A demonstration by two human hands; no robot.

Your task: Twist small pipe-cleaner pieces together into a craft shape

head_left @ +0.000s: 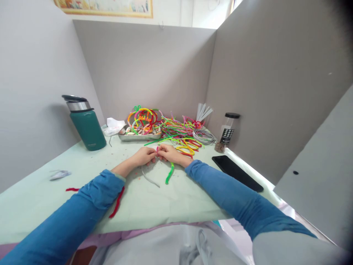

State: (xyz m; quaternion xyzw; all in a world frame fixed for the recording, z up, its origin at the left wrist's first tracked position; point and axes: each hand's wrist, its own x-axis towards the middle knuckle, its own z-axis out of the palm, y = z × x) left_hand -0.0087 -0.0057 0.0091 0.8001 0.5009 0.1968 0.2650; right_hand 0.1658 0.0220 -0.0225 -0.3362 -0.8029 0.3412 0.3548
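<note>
Both hands meet over the middle of the table. The fingers of my left hand (145, 156) and my right hand (167, 152) are closed in a pinch on a small pink piece (157, 149) that looks like pipe cleaner; most of it is hidden by the fingers. A green pipe cleaner (170, 174) lies just below my right hand, its upper end passing under the wrist. Below my left hand a thin grey wire (151, 179) rests on the cloth. By the left sleeve is a red pipe cleaner (117, 203), partly covered, with another red end (72, 189) further left.
At the back stands a metal tray (139, 137) with shells and pipe-cleaner hoops, beside a heap of coloured pipe cleaners (176, 127) and a wire coil (204, 137). A green bottle (88, 129) stands left; a clear bottle (226, 134) and black phone (237, 173) are right. Grey partitions (149, 66) surround the table.
</note>
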